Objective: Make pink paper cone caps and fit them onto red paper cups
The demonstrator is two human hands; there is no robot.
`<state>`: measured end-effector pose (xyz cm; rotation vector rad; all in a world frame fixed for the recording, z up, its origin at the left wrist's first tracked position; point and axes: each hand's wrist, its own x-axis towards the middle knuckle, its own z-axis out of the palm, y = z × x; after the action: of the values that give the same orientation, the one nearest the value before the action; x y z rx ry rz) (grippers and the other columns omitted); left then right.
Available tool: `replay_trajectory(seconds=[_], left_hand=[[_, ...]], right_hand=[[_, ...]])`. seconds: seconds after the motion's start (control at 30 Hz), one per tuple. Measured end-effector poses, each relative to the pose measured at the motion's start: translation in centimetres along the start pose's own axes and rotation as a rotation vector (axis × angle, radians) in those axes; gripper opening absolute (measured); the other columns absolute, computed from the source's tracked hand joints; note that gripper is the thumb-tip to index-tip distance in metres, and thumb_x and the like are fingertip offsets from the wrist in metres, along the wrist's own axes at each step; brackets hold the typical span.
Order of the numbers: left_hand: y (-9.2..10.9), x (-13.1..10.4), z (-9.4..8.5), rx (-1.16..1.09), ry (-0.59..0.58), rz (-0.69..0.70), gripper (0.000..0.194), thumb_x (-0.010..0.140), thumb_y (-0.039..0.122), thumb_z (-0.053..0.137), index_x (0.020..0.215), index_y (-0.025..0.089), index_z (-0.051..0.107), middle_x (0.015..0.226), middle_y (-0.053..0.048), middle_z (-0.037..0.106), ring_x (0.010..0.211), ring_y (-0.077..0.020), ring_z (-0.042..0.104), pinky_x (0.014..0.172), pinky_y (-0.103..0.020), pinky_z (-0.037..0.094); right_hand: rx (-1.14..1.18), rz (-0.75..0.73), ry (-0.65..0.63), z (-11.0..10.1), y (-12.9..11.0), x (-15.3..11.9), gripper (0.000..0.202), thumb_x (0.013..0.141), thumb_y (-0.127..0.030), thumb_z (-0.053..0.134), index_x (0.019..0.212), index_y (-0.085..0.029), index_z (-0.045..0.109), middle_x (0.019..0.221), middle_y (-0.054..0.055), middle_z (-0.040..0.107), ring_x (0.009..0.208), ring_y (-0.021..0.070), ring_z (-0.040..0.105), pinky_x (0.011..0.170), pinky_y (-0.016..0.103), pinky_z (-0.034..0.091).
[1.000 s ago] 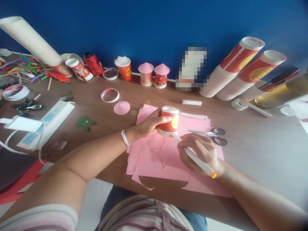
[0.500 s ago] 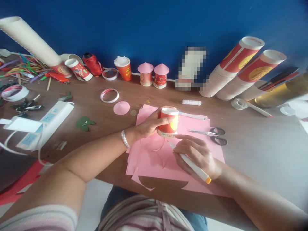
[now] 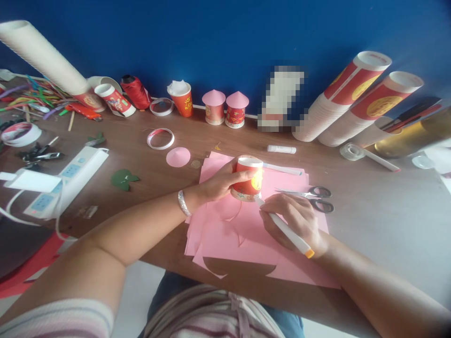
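My left hand (image 3: 221, 183) is wrapped round a short red paper cup (image 3: 246, 180), its thumb across the front near a yellow print. A pale patterned band runs round the cup's lower edge. My right hand (image 3: 291, 220) grips a white marker pen (image 3: 291, 237) with an orange end. The pen's tip meets or nearly meets the band at the cup's lower right. Beneath both hands lie stacked pink paper sheets (image 3: 225, 241), some with curved cuts. Scissors (image 3: 313, 192) with black handles rest on the paper, right of the cup.
Two cups with pink cone tops (image 3: 213, 108) stand by the blue wall. A loose pink cone (image 3: 178, 157) and a white paper ring (image 3: 160, 139) lie left. Tall cup stacks (image 3: 348, 98) lean at the right. A power strip (image 3: 66, 185) with cables sits at the left.
My right hand has shifted slightly up and right, bringing the pen tip from beside the cup up to its lower band. My left hand and the cup have hardly moved.
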<state>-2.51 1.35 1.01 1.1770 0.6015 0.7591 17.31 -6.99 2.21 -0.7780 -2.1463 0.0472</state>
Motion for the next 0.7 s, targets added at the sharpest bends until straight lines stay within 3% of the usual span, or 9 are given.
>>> replay_trajectory(seconds=[0.7], left_hand=[[0.07,-0.06,0.03,0.051,-0.001,0.036,0.036,0.089,0.042,0.073,0.110,0.014,0.063,0.103,-0.010,0.066,0.095,-0.0210,0.063,0.081,-0.031,0.050]], right_hand=[[0.010,0.010,-0.016,0.22,0.15,-0.20,0.018,0.091,-0.004,0.062,0.098,-0.020,0.059,0.075,0.000,0.068,0.060,0.0129,0.064,0.057,0.027,0.053]])
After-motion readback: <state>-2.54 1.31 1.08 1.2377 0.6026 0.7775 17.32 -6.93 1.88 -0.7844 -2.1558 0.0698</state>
